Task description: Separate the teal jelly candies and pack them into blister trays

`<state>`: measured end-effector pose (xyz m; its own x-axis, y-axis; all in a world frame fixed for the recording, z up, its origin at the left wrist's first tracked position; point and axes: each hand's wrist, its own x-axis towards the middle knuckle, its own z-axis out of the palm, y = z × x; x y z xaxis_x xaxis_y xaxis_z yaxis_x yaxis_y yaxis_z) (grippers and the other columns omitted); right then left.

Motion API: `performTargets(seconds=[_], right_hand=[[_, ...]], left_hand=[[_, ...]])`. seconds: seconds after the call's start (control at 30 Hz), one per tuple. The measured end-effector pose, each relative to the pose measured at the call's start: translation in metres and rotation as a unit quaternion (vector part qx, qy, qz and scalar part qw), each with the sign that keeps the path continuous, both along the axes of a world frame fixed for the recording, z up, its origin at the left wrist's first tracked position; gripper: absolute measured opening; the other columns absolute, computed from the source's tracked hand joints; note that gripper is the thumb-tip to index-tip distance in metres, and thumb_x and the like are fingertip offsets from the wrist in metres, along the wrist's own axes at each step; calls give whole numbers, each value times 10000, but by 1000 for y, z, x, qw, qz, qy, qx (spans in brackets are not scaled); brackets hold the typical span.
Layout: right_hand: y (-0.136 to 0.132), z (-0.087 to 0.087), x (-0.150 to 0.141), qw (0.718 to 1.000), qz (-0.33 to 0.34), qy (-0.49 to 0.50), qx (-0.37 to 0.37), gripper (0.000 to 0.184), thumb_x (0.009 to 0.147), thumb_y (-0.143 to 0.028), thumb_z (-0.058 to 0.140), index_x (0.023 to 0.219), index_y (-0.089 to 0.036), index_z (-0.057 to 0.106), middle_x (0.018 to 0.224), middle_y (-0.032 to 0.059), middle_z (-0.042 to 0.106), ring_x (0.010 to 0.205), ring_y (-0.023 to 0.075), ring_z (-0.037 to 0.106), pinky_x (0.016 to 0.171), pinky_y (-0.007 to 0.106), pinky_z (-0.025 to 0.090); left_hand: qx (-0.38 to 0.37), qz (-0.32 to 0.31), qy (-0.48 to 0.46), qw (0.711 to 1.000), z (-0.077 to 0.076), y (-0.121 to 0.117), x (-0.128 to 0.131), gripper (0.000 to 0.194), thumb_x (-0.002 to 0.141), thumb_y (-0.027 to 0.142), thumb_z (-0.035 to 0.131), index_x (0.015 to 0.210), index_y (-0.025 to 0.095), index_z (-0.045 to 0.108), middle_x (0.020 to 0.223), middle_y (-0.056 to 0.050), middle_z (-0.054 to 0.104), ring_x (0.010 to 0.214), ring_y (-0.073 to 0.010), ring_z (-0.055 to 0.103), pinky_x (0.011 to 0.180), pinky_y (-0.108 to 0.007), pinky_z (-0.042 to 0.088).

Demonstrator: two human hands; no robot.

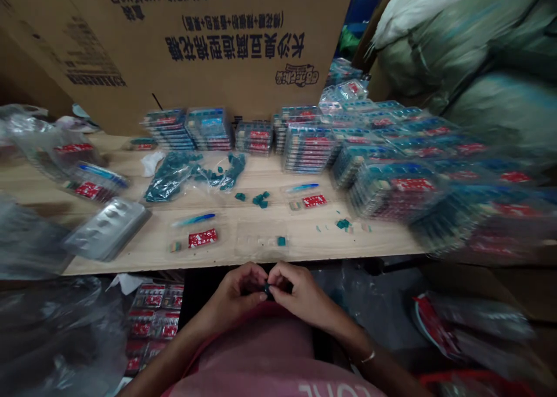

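Observation:
My left hand (243,289) and my right hand (292,285) meet in front of my body, just below the table edge. Both pinch a small dark green piece (267,290) between thumbs and fingers; its exact shape is partly hidden. Above them on the table lies a clear plastic tray (256,247) with one green block (281,241) in its right end. To its left, another clear tray holds a blue pen-like stick (195,219) and a red patterned packet (202,238). Loose green pieces (261,199) lie farther back.
Stacks of filled trays (308,147) line the back and crowd the right side. An opened bag of green pieces (172,173) lies at mid-left, near a stack of empty trays (108,228). Behind stands a large cardboard box (235,78). Green scraps (343,224) lie at right.

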<state>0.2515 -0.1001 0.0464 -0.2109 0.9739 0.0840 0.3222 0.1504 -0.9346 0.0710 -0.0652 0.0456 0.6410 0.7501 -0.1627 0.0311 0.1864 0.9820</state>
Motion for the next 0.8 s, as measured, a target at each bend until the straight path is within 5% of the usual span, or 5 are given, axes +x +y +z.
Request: performTargets(seconds=[0.27,0.5,0.63,0.8], right_hand=[[5,12,0,998,35,21,49,184,671,-23,499,700,-197,552,712,-23,563,670,107,526,623,204,404],[8,5,-2,996,7,87,36,179,625,-26,489,678,-193,524,699,-29,548,651,102,511,610,200,406],[8,-3,-4,997,-33,68,17,160,651,-49,513,699,-201,499,637,-48,514,572,91,482,526,180,391],[6,-6,3,972,-5,-89,216,175,777,-115,568,924,-211,567,958,59,618,907,176,576,796,301,470]], left_hand=[[50,-58,42,996,24,14,2,225,730,279,670,890,169,556,775,-3,554,707,-115,477,653,-247,390],[118,24,65,991,28,7,7,140,702,225,660,751,187,534,720,18,522,696,-116,476,643,-239,393],[60,46,38,996,14,11,11,209,678,281,706,706,176,528,669,20,521,642,-104,472,595,-225,390],[-122,144,-79,979,-1,19,20,355,558,311,790,731,183,508,648,50,506,601,-80,475,594,-211,408]])
